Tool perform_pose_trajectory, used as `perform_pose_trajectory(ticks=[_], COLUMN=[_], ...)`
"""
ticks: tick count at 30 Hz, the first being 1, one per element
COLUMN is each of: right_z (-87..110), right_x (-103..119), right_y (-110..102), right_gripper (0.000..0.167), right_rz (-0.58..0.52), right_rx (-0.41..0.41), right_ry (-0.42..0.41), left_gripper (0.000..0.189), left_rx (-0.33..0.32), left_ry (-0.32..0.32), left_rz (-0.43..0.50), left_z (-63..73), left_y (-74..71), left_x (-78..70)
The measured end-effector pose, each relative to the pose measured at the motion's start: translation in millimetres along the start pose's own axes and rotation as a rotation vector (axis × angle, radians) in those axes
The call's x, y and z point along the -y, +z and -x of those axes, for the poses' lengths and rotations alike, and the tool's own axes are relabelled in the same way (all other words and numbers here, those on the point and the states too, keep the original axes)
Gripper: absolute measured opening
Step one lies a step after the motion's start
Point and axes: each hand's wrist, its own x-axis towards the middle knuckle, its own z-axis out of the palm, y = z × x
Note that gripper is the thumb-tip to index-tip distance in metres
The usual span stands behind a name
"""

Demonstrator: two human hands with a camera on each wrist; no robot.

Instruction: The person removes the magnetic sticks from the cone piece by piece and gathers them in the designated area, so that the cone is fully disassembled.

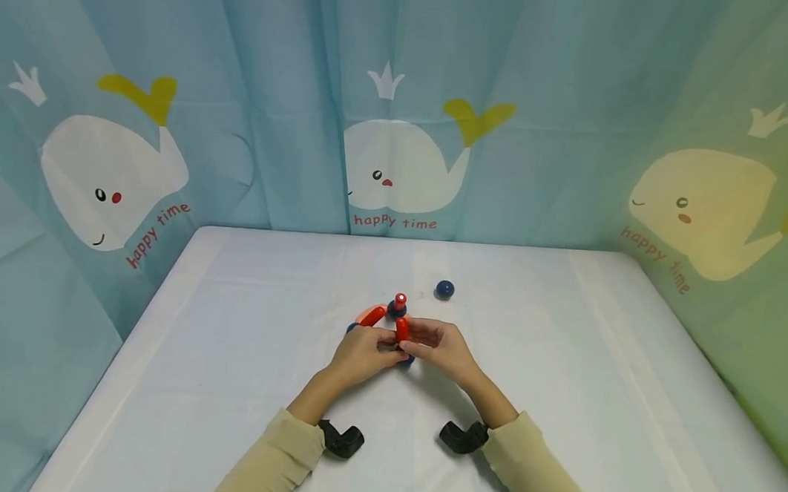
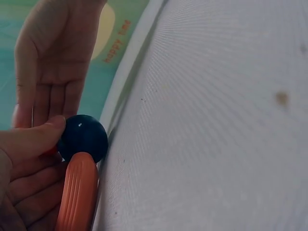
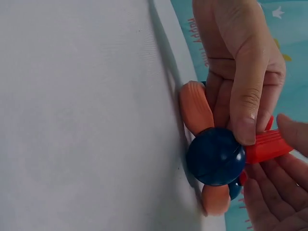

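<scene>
Both hands are at a small build of blue balls, orange sticks and red sticks on the white table. My left hand (image 1: 361,356) holds the near blue ball (image 3: 216,156), its thumb pressed where the ball meets a red stick (image 3: 269,146). That stick stands up from the ball, and my right hand (image 1: 447,350) pinches it between thumb and fingers. Two orange sticks (image 3: 196,108) branch from the same ball near the tabletop. Behind, another red stick (image 1: 400,301) stands on a second ball, while a third red stick (image 1: 373,316) leans by the left fingers.
One loose blue ball (image 1: 444,289) lies on the white table (image 1: 245,283) behind the build, to its right. Black wrist cameras (image 1: 342,441) hang at the inner sides of both cuffs. A blue-green curtain (image 1: 271,158) with whale prints encloses the table's back and sides.
</scene>
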Motion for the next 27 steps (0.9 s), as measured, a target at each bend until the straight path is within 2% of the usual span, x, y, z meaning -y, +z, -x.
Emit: perform_pose_trajectory(ticks=[6, 11, 21, 27], right_z=[0.1, 0.2, 1.0, -0.1], right_x=[-1.8, 0.0, 1.1, 2.5], right_y=[3.5, 7.6, 9.9, 6.8], right_gripper=[0.030, 0.027, 0.025, 0.028], right_rz=[0.098, 0.150, 0.119, 0.042], right_rx=[-0.063, -0.100, -0.112, -0.121], right_ry=[-0.068, -0.073, -0.041, -0.019], left_gripper=[0.019, 0.014, 0.013, 0.020], left_rx=[-0.030, -0.030, -0.017, -0.004], left_ry=[0.044, 0.040, 0.019, 0.032], left_rz=[-0.033, -0.052, -0.085, -0.077], left_z=[-0.2, 0.8, 1.6, 1.0], left_y=[1.9, 2.9, 2.8, 2.6], left_x=[0.5, -0.4, -1.7, -1.4])
